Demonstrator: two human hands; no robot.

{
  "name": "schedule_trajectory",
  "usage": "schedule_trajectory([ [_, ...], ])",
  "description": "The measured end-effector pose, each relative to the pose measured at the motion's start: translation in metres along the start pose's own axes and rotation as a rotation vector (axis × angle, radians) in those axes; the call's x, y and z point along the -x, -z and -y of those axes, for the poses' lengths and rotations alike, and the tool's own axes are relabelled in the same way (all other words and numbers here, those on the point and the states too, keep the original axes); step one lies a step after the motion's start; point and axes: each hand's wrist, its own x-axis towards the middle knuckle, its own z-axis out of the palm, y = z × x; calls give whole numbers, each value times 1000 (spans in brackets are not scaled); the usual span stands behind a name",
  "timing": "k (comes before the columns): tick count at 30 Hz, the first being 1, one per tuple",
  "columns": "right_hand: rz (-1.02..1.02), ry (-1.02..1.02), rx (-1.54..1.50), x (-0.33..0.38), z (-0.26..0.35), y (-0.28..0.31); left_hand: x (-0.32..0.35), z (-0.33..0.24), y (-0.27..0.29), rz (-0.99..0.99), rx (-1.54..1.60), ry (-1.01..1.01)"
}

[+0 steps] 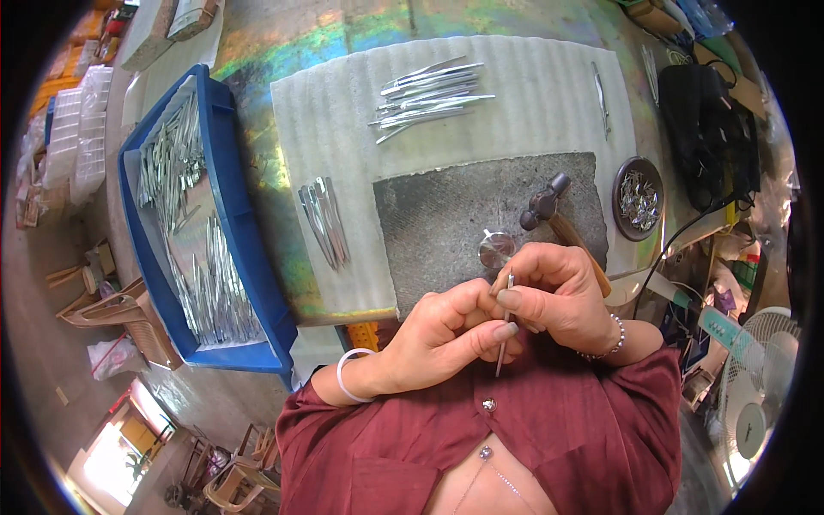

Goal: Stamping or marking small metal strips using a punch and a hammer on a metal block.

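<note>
1. Both hands meet close to the chest: the left hand (pixel 442 330) and right hand (pixel 558 296) pinch one slim pair of metal tweezers (pixel 505 330), held nearly upright, thumbs and forefingers pressed together on it.
2. The step in hand looks like checking or aligning its tips (the hammer (pixel 549 215) lies untouched on the grey stone block (pixel 446 223)).
3. More tweezers fill the blue tray (pixel 249 249); a finished-looking pile (pixel 429 94) rests on the white foam mat (pixel 532 94).
4. Next calls for a steady grip and a clear spot on the block.
</note>
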Motion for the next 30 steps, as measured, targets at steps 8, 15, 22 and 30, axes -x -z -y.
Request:
schedule_trajectory([
  [8,-2,-17,16,-1,2,-1,1,2,0,-16,63,25],
  [15,43,32,-12,-2,-4,-1,0,-4,0,-32,57,-29],
  [22,62,36,-51,-3,-11,0,1,0,1,-161,-270,-159],
  [30,51,-10,-58,-5,-9,1,3,0,3,-131,-236,-90],
])
